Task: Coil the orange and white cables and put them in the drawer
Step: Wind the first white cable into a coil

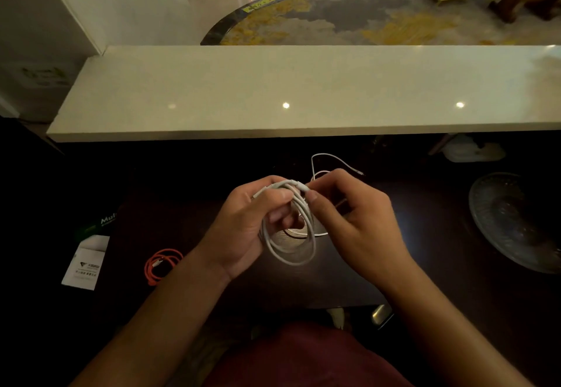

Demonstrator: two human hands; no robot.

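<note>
Nearest the camera, a dark red garment (306, 356) fills the bottom edge, cut off by the frame, with both bare forearms rising from it. Above a dark tabletop (349, 280), the left hand (243, 228) holds the white cable (291, 234) gathered into several loops, thumb and fingers closed around the top of the bundle while the loops hang below the palm. The right hand (355, 216) pinches the same cable at the top of the coil, thumb and forefinger pressed together on it, right beside the left thumb. A loose tail of the white cable arcs out behind the right hand and ends in a small plug; part of it is hidden by the fingers.

Left of the left wrist, the orange cable (161, 265) lies coiled on the tabletop, partly covered by the forearm. Further left sit a white leaflet (85, 262) and a green package (97, 225), its print too dim to read. On the right, a glass dish (516, 222) is barely visible in the shadow. No drawer can be made out in the darkness. Beyond runs a pale, glossy counter ledge (303, 89), and past it a patterned floor (364, 10).
</note>
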